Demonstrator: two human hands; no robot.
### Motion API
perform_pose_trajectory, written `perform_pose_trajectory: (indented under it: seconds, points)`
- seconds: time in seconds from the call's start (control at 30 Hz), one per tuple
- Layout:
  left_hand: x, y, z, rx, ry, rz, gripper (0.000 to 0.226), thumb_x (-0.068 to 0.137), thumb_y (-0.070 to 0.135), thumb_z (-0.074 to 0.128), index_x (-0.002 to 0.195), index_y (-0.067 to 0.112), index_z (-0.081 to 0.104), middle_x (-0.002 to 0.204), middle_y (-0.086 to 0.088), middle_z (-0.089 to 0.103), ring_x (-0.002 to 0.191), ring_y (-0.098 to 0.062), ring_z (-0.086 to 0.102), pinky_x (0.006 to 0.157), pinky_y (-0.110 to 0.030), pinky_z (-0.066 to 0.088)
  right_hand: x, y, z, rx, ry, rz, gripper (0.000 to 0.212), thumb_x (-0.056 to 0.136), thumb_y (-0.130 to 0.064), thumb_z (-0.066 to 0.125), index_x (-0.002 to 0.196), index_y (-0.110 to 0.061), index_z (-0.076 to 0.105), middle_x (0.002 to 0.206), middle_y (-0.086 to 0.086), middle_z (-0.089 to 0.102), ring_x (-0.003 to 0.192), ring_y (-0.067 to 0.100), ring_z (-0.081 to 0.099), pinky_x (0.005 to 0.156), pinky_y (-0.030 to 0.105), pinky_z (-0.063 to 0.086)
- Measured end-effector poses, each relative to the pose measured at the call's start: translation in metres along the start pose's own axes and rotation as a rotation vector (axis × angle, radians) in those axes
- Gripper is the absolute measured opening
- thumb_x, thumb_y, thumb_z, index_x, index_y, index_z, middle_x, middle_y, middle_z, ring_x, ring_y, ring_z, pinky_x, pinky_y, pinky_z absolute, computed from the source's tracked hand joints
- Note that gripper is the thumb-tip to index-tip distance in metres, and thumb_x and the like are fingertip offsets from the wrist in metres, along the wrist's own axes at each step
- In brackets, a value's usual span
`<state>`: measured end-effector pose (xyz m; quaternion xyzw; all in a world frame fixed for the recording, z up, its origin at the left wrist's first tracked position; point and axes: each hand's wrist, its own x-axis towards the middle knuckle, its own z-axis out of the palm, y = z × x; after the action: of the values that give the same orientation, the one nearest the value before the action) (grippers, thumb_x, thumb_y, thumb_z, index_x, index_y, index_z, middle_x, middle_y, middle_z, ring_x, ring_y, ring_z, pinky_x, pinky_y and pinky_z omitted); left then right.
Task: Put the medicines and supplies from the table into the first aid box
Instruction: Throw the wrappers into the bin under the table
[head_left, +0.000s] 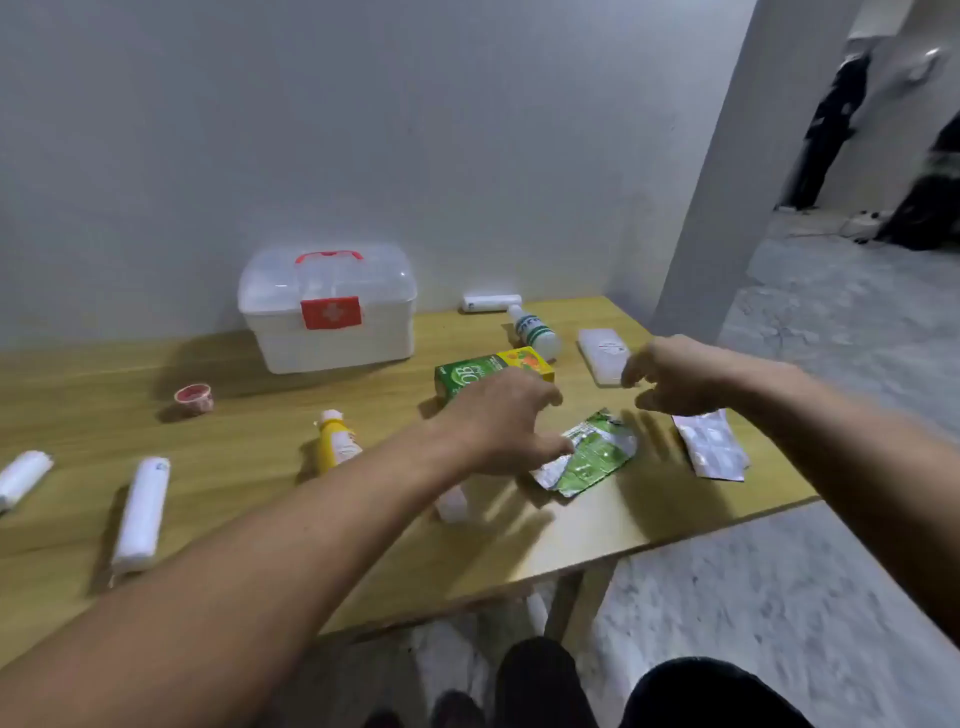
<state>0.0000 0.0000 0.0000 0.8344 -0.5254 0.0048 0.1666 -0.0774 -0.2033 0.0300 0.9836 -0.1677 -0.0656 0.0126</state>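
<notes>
While both hands hover empty with fingers spread, the crumpled green-and-silver foil blister pack lies just beneath the left grip, its length slanting toward the right grip.

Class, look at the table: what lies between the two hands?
In the head view, a crumpled green foil pack lies between the left hand and right hand.

White first aid box with red handle and clasp; green-yellow carton; yellow tube.
</notes>
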Motion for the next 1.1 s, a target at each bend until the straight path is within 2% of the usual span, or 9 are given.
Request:
perform_pose_trajectory:
  seconds: [0.13, 0.23, 0.37, 0.43, 0.5, 0.63, 0.8, 0.97, 1.1]
  points:
    - [0.001, 0.035, 0.024, 0.068, -0.165, 0.033, 0.07, 0.076, 0.065, 0.059, 0.123, 0.013, 0.058, 0.132, -0.005, 0.056, 0.121, -0.026, 0.05, 0.1, -0.041, 0.043, -0.034, 0.023, 0.025, 0.048, -0.096, 0.129, 0.046, 0.091, -0.039, 0.055, 0.13, -0.013, 0.054, 0.128, 0.011, 0.059, 0.115, 0.03, 0.054, 0.087, 0.032, 0.041]
    - [0.002, 0.048, 0.042, 0.092, -0.316, -0.022, 0.09, 0.071, 0.077, 0.053, 0.131, 0.011, 0.049, 0.146, -0.009, 0.042, 0.133, -0.028, 0.04, 0.107, -0.042, 0.037, -0.061, 0.035, 0.042, 0.115, -0.169, 0.111, 0.061, 0.083, -0.065, 0.049, 0.092, -0.004, 0.052, 0.086, 0.008, 0.056, 0.082, 0.027, 0.052, 0.067, 0.036, 0.037]
    - [-0.007, 0.064, 0.056, 0.145, -0.352, 0.038, 0.108, 0.063, 0.077, 0.061, 0.144, 0.012, 0.032, 0.158, -0.005, 0.024, 0.144, -0.02, 0.023, 0.114, -0.038, 0.031, -0.111, 0.05, 0.061, 0.173, -0.099, 0.012, 0.066, 0.061, -0.064, 0.075, 0.086, -0.014, 0.039, 0.076, -0.007, 0.041, 0.069, 0.019, 0.042, 0.059, 0.034, 0.036]
    - [-0.009, 0.072, 0.064, 0.216, -0.285, 0.104, 0.087, 0.068, 0.064, 0.066, 0.134, 0.013, 0.04, 0.151, -0.003, 0.035, 0.138, -0.022, 0.033, 0.105, -0.039, 0.042, -0.128, 0.057, 0.078, 0.051, 0.03, 0.003, 0.048, 0.069, -0.043, 0.078, 0.094, -0.018, 0.046, 0.086, -0.008, 0.052, 0.076, 0.024, 0.051, 0.06, 0.038, 0.037]
    - [-0.01, 0.085, 0.072, 0.275, -0.218, 0.162, 0.054, 0.077, 0.036, 0.063, 0.124, 0.013, 0.047, 0.143, -0.003, 0.045, 0.132, -0.025, 0.042, 0.092, -0.04, 0.05, -0.143, 0.066, 0.097, -0.112, 0.249, 0.008, 0.024, 0.085, -0.017, 0.059, 0.108, -0.021, 0.052, 0.106, -0.007, 0.062, 0.083, 0.028, 0.058, 0.055, 0.035, 0.031]
    - [-0.012, 0.126, 0.088, 0.244, -0.096, 0.304, 0.037, 0.077, 0.008, 0.049, 0.112, 0.016, 0.058, 0.127, 0.001, 0.059, 0.112, -0.028, 0.055, 0.071, -0.036, 0.046, -0.182, 0.087, 0.128, 0.067, 0.498, 0.006, 0.041, 0.077, 0.006, 0.058, 0.107, -0.02, 0.069, 0.098, 0.001, 0.072, 0.075, 0.032, 0.065, 0.054, 0.028, 0.039]
    - [-0.013, 0.185, 0.129, 0.049, -0.045, 0.335, 0.036, 0.08, -0.004, 0.048, 0.108, 0.01, 0.066, 0.094, -0.003, 0.044, 0.081, -0.022, 0.043, 0.071, -0.04, 0.049, -0.223, 0.117, 0.164, 0.361, 0.446, 0.237, 0.03, 0.075, 0.005, 0.058, 0.095, -0.011, 0.074, 0.08, 0.008, 0.059, 0.075, 0.03, 0.057, 0.064, 0.033, 0.044]
    - [-0.005, 0.203, 0.204, 0.004, -0.258, 0.102, 0.008, 0.079, 0.0, 0.055, 0.079, 0.002, 0.063, 0.084, -0.013, 0.059, 0.084, -0.037, 0.061, 0.063, -0.038, 0.044, -0.24, 0.132, 0.225, 0.526, 0.356, 0.556, 0.009, 0.077, -0.014, 0.069, 0.086, -0.019, 0.072, 0.084, 0.008, 0.073, 0.084, 0.029, 0.064, 0.065, 0.027, 0.041]
    - [-0.003, 0.196, 0.268, -0.138, -0.381, -0.106, 0.019, 0.082, 0.02, 0.065, 0.071, 0.004, 0.066, 0.066, -0.01, 0.059, 0.063, -0.032, 0.059, 0.053, -0.031, 0.042, -0.24, 0.134, 0.282, 0.585, 0.253, 0.71, 0.013, 0.076, -0.012, 0.062, 0.065, -0.02, 0.059, 0.07, 0.008, 0.062, 0.078, 0.033, 0.059, 0.061, 0.029, 0.036]
